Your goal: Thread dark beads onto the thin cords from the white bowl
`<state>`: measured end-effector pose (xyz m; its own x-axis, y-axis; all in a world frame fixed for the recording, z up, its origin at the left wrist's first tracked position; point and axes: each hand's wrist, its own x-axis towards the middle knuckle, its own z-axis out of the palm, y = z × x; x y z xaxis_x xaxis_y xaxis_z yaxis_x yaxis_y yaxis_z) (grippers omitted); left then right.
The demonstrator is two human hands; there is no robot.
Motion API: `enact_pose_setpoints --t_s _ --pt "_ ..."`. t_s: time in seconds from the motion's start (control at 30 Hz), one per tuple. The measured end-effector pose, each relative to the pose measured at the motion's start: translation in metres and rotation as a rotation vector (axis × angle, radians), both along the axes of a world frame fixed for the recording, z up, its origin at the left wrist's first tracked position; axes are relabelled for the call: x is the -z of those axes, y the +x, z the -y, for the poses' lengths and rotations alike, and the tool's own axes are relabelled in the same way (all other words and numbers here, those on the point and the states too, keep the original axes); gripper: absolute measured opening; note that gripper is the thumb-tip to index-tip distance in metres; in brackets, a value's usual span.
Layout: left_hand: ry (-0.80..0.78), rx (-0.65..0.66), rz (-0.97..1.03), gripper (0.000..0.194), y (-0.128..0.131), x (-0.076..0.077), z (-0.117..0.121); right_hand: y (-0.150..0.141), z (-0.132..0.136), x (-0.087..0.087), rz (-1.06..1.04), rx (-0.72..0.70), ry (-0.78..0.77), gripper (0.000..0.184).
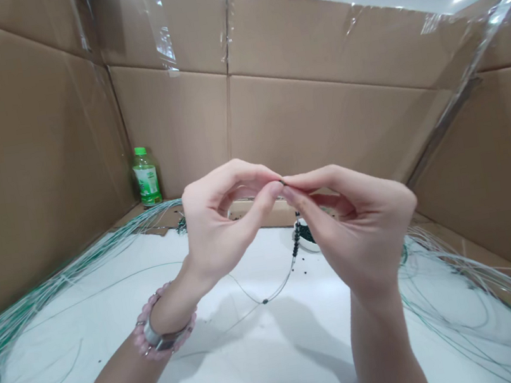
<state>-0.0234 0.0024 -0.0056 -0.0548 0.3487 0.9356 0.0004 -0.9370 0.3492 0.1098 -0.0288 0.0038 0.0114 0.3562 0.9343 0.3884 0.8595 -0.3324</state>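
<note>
My left hand and my right hand meet fingertip to fingertip at mid-height, both closed in a pinch. A small dark bead shows between the fingertips. Below my right hand hangs a beaded string with a row of black beads; its upper end is hidden behind the fingers. The thin cord curves down to the left, where a single dark bead sits on it. Behind the hanging beads stands a white bowl holding many dark beads, partly hidden by my right hand.
Bundles of green and white cords lie along the left and right of the white table. Several loose beads are scattered near the bowl. A green-capped bottle stands in the back left corner. Cardboard walls enclose the table.
</note>
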Motion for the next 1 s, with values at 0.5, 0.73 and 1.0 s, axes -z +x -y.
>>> enact_pose_setpoints --t_s 0.5,0.73,1.0 --pt "0.124 -0.184 -0.126 0.005 -0.015 -0.005 -0.004 0.004 -0.018 -0.006 -0.060 -0.389 -0.401 0.007" --pt "0.048 -0.311 -0.106 0.013 -0.025 -0.007 -0.009 0.019 -0.033 -0.008 0.147 -0.611 -0.689 0.013" --pt "-0.086 -0.277 -0.194 0.016 -0.021 -0.008 -0.007 0.010 -0.037 -0.003 0.001 -0.624 -0.674 0.013"
